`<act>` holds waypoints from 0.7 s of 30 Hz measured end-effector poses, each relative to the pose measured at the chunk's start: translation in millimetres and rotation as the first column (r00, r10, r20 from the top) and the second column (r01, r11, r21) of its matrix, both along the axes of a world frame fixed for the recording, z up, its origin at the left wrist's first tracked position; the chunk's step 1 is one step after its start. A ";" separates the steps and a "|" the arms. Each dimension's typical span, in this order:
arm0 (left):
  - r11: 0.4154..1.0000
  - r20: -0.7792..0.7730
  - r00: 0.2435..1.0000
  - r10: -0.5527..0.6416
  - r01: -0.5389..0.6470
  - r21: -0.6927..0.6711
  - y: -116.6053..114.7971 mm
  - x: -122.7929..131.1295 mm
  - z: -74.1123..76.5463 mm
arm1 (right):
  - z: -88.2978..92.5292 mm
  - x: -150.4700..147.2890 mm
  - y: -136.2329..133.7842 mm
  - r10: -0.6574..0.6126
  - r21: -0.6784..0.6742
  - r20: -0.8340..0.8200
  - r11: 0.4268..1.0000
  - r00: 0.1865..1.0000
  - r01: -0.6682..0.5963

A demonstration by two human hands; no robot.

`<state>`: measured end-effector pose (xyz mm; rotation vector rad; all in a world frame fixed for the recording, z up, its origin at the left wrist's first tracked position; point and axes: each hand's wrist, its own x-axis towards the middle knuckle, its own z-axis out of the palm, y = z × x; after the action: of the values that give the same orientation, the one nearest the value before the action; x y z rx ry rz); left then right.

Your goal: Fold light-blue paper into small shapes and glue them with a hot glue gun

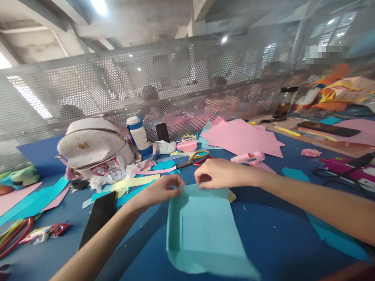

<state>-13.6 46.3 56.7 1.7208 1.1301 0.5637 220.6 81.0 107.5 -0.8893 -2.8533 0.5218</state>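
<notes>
A light teal paper sheet (202,230) lies on the blue table (281,238) in front of me, its side edges folded up. My left hand (162,190) pinches the sheet's far left corner, fingers closed on the paper. My right hand (222,174) is curled over the far right edge, fingers pressed down on the same sheet. A scrap of yellow paper (232,196) peeks out under the sheet beside my right wrist.
A black phone (99,218) lies left of my forearm. Behind the hands are scissors (196,157), a pink glue gun (249,158), pink sheets (243,136), a beige backpack (90,146) and a bottle (138,134). A perforated metal screen (146,82) backs the table; people sit beyond it.
</notes>
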 end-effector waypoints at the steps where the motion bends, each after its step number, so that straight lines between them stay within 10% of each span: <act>1: 1.000 -0.003 1.000 -0.004 0.004 0.015 0.5 -0.5 1.4 | 0.5 1.4 -3.6 0.012 -0.064 0.024 0.998 1.000 -0.011; 7: 0.895 -0.194 0.969 0.155 -0.055 0.444 -26.4 16.9 31.7 | -17.4 17.4 -21.9 -0.119 -0.060 0.098 0.990 0.988 0.125; 11: 0.760 -0.465 0.878 0.113 0.225 0.609 -66.3 40.6 47.9 | -32.9 32.7 -26.9 -0.157 -0.219 0.023 0.963 0.987 0.158; 16: 0.685 -0.703 0.710 -0.035 0.529 0.501 -86.7 53.8 13.5 | -36.3 40.8 -33.1 -0.091 -0.530 -0.019 0.845 0.996 0.067; 21: 0.538 -0.679 0.729 0.092 0.537 0.650 -81.8 46.2 -29.5 | -59.2 41.7 -26.1 -0.140 -0.422 -0.228 0.906 0.963 0.032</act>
<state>32.6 -35.5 27.2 3.0603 1.0984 0.3033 262.2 54.9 48.4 -0.9202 -2.4951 1.1717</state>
